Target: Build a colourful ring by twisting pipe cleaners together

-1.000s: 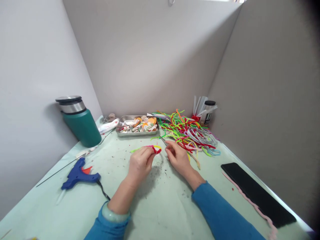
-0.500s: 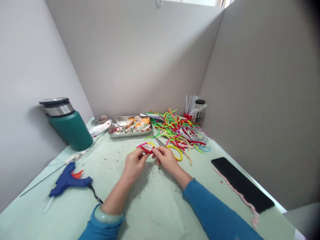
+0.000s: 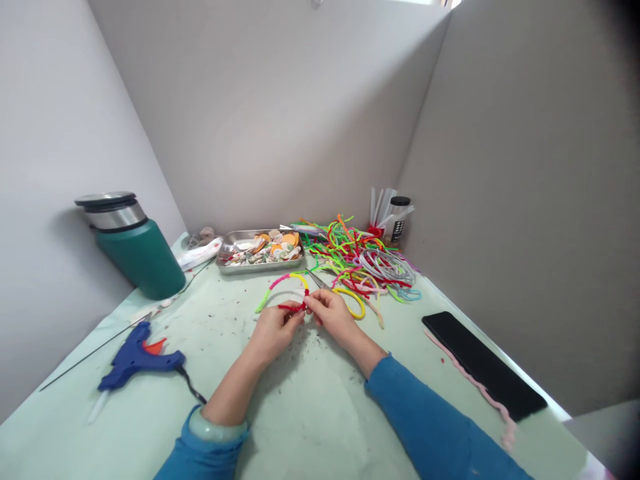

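Observation:
Between my hands is a hoop (image 3: pixel 279 281) wrapped in green, pink, yellow and red fuzzy pipe cleaner, with a pale bare stretch. My right hand (image 3: pixel 334 316) is closed in a pinch on its red part, at the right side. A loose red pipe cleaner (image 3: pixel 291 307) runs from that spot toward my left hand (image 3: pixel 273 333), whose fingers are closed around it. The lower part of the hoop is hidden by my fingers. Just beyond my right hand lie scissors with yellow handles (image 3: pixel 356 301), blades pointing away to the left.
A metal tray (image 3: pixel 260 268) of buttons and scraps stands at the back. Beside it is a heap of coloured pipe cleaners (image 3: pixel 350 250). A green bottle (image 3: pixel 143 257) and a blue glue gun (image 3: pixel 137 360) are left; a black phone (image 3: pixel 483 363) and pink pipe cleaner (image 3: pixel 470 380) are right.
The hoop has tipped up, so more of its coloured arc shows above my hands. The red strand in my left hand now lies lower, and that hand has shifted slightly.

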